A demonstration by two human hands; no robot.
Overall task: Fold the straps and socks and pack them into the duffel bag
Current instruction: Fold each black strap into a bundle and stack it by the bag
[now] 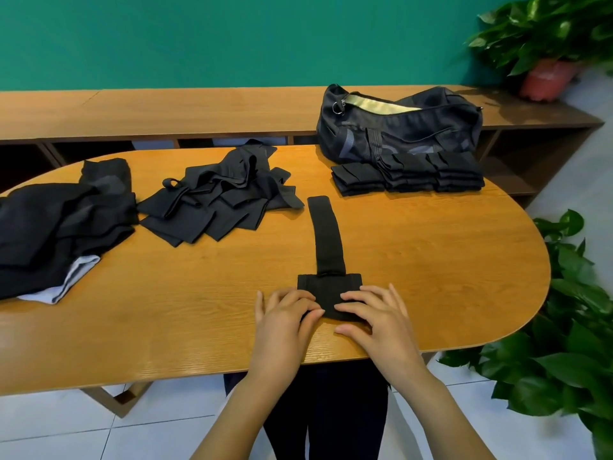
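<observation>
Two hands meet at the near edge of the oval wooden table (431,260) in the head view, both on one black strap (326,234). Left hand (285,313): fingers bent, thumb & index tips pinching the near-left corner of the strap's wide end. Right hand (374,317): fingers spread & slightly curled, index & middle tips on top of the fabric w/ thumb at its near edge, pinching the near-right corner. Rest of the strap lies flat, wide end btwn the hands, narrow tail running straight away from the person toward table centre. Far right of table: dark duffel bag (398,127), zip open, pale lining showing, sitting across the table's far edge & the low wooden bench (166,107) behind. Right in front of the bag, touching its base, a row of folded black pieces (408,174) in three neat stacks. Left of centre, well apart from the strap: loose black heap (219,200) of unfolded items; can't tell straps from socks there. Far left: bigger dark fabric pile (59,220) w/ a pale grey edge poking out at its near side. Bench stands against a green wall (232,38). Potted plant (547,38) top right; second leafy plant (564,327) on the floor beside the table's right end.
</observation>
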